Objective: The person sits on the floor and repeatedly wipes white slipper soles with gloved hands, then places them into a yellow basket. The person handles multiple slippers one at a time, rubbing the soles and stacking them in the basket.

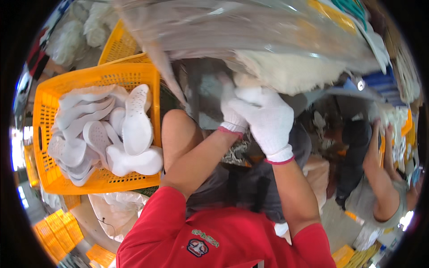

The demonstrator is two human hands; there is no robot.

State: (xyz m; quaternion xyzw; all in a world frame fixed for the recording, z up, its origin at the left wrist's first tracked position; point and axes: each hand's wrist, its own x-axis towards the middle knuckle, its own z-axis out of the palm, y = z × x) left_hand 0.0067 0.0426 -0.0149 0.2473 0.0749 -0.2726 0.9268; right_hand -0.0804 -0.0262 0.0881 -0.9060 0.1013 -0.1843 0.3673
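My right hand point(270, 118), in a white knit glove with a pink cuff edge, is closed in front of me, its thumb toward the left. What it holds, if anything, is hidden. Just left of it is my left hand point(233, 109), gloved the same way; its fingers are smeared by motion and hard to read. The two hands overlap or nearly touch at the edge of cream fleecy material point(295, 71). A clear plastic sheet point(250, 27) lies over that material. White shoe insoles point(137, 123), some with small holes, are heaped at my left.
An orange plastic crate point(40, 152) holds the insoles beside my left knee. Another orange crate point(117, 42) stands behind it. On the right, a seated person point(380, 187) works with both arms forward. Stacked orange crates point(57, 236) are on the floor at lower left.
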